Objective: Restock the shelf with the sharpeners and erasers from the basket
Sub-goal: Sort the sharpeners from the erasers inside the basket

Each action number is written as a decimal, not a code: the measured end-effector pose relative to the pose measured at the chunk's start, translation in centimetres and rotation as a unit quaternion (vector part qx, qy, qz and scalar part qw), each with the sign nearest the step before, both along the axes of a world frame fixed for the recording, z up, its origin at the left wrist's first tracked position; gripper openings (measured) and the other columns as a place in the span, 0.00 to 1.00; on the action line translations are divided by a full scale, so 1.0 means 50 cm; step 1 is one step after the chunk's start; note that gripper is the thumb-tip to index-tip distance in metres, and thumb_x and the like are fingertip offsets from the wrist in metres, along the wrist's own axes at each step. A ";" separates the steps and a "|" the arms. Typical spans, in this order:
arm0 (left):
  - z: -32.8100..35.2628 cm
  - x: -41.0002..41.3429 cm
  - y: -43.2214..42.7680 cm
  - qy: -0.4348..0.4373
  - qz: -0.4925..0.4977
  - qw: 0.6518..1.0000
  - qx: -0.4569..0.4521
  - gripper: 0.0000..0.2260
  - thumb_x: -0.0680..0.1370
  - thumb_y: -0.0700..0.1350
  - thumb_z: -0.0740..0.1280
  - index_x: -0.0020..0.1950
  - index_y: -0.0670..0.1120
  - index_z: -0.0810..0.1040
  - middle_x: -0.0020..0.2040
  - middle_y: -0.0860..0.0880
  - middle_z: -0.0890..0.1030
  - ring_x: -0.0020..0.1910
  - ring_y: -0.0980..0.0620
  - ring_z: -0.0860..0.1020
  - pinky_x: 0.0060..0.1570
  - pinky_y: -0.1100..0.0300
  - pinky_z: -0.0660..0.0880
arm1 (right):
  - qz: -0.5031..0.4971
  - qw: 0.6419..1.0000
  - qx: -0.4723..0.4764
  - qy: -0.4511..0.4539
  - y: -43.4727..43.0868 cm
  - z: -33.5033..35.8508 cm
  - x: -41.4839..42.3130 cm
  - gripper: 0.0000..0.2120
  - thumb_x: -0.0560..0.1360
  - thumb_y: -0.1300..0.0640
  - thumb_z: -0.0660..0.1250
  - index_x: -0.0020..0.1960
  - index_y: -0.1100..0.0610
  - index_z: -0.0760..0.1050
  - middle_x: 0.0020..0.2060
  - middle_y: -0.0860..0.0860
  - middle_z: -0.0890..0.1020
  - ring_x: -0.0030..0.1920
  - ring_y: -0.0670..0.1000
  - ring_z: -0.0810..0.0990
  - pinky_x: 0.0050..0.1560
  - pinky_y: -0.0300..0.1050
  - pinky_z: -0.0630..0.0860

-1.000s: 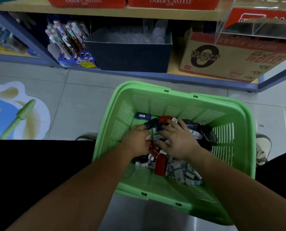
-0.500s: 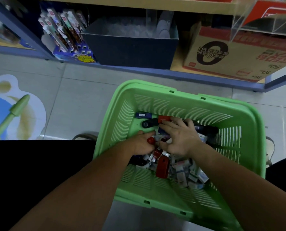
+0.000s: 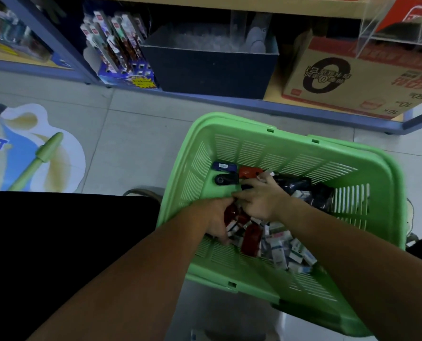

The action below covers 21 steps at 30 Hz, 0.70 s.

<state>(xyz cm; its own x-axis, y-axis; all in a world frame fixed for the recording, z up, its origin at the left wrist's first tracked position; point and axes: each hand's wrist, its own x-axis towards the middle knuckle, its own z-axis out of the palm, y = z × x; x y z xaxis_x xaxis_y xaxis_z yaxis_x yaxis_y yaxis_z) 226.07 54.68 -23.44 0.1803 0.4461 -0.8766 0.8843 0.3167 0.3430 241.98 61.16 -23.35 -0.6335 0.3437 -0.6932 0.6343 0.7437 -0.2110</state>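
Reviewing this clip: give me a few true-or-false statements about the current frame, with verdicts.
1. Both the left hand and the right hand are inside the green basket. True.
2. The basket holds only erasers. False: a red sharpener lies among the erasers.
3. A blue sharpener lies near the basket's far wall. True.
4. On the shelf, the cardboard box sits left of the dark bin. False: it sits to the right of the bin.
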 end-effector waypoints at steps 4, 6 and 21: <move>0.009 0.008 -0.014 0.102 -0.092 0.982 0.133 0.34 0.71 0.54 0.79 0.74 0.53 0.69 0.65 0.49 0.80 0.62 0.46 0.79 0.55 0.54 0.76 | -0.017 0.997 -0.059 -0.049 0.009 -0.008 -0.006 0.22 0.87 0.47 0.49 0.78 0.41 0.67 0.81 0.41 0.63 0.84 0.54 0.47 0.78 0.66 0.40; 0.017 0.009 -0.013 0.130 -0.081 0.971 0.183 0.21 0.76 0.49 0.74 0.67 0.50 0.72 0.58 0.47 0.81 0.56 0.44 0.81 0.46 0.55 0.74 | -0.003 0.996 -0.057 -0.062 0.004 -0.007 -0.005 0.21 0.87 0.47 0.49 0.74 0.43 0.73 0.78 0.41 0.69 0.83 0.54 0.48 0.78 0.68 0.38; 0.036 0.017 0.047 0.032 0.205 0.903 0.377 0.20 0.78 0.36 0.71 0.69 0.46 0.74 0.62 0.44 0.80 0.56 0.44 0.80 0.58 0.51 0.79 | -0.291 0.927 0.080 0.221 0.003 -0.008 0.103 0.15 0.79 0.60 0.67 0.64 0.54 0.82 0.62 0.52 0.83 0.64 0.59 0.77 0.61 0.54 0.77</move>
<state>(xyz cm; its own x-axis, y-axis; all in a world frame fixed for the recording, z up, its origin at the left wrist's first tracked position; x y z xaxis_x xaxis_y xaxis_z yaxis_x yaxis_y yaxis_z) 226.90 57.01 -21.62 -0.1757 0.9379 -0.2990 0.7719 0.3197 0.5494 247.14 61.33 -23.75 -0.5182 0.7928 -0.3209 0.8161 0.3460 -0.4629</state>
